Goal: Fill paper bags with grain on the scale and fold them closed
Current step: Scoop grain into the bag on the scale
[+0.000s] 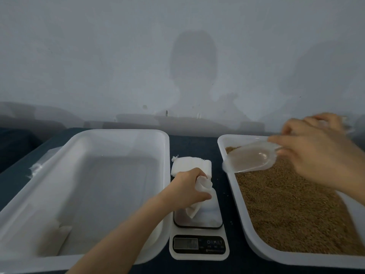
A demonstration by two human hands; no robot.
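White paper bag (204,184) in left hand (187,186), scoop (250,158) in right hand (320,155)

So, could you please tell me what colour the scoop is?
The scoop is translucent, colourless plastic; head view shows it best.

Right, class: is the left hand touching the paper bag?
Touching. The head view shows the left hand gripping the paper bag near its open top, above the scale.

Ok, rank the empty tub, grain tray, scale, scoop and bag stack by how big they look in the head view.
1. empty tub and grain tray: look alike; the tray runs out of frame, so unranked
2. scale
3. scoop
4. bag stack, partly hidden
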